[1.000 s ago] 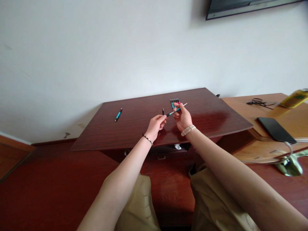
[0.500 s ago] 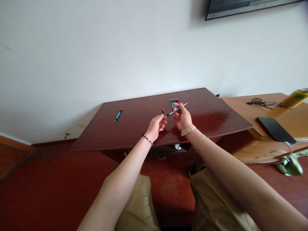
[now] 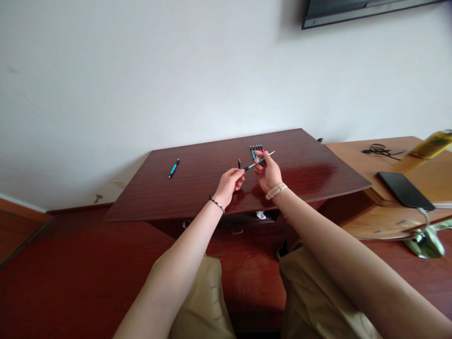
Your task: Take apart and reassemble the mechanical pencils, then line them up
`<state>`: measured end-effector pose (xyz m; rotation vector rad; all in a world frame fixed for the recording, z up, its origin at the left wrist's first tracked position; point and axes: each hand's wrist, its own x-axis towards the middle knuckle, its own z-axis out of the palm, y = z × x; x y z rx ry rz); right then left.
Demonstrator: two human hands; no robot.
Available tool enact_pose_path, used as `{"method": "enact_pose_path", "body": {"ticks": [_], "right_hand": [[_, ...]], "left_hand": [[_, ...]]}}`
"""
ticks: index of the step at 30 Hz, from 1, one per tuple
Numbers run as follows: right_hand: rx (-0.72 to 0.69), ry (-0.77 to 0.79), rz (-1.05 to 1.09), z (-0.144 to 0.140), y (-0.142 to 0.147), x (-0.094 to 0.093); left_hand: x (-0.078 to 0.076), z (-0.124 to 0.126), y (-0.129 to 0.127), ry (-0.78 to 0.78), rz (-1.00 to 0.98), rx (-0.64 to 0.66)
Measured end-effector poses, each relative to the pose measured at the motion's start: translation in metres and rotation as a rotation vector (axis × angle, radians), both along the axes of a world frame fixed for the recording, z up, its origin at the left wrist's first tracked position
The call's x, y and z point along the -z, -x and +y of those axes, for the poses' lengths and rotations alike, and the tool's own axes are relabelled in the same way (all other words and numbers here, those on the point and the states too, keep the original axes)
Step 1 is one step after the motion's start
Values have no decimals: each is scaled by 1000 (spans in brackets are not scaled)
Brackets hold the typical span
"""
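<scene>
My right hand (image 3: 269,173) holds a teal pen (image 3: 257,163) above the dark red table (image 3: 197,197), its thin pale end pointing up to the right. My left hand (image 3: 229,183) pinches the pen's dark lower end with thumb and fingertips. A small black pen part (image 3: 239,163) stands on the table just behind my left hand. A bundle of several pens (image 3: 256,149), teal and red with dark tips, lies behind my right hand. Another teal pen (image 3: 173,168) lies alone at the left of the table.
A lighter wooden surface (image 3: 388,212) adjoins the table on the right, with a black phone (image 3: 404,190), a coiled black cable (image 3: 379,150) and a yellow bottle (image 3: 432,143). A dark screen (image 3: 353,9) hangs on the white wall. My knees are below the table's front edge.
My left fingertips shifted slightly at the pen's dark end. Nothing else has moved.
</scene>
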<state>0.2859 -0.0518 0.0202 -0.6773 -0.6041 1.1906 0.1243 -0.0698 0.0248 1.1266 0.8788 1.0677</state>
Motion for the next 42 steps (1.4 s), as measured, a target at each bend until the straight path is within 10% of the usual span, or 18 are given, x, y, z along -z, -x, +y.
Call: {"method": "enact_pose_path", "body": {"ticks": [42], "right_hand": [[44, -4, -25, -5, 4, -5]], "left_hand": [[5, 3, 0, -120, 90, -17]]}}
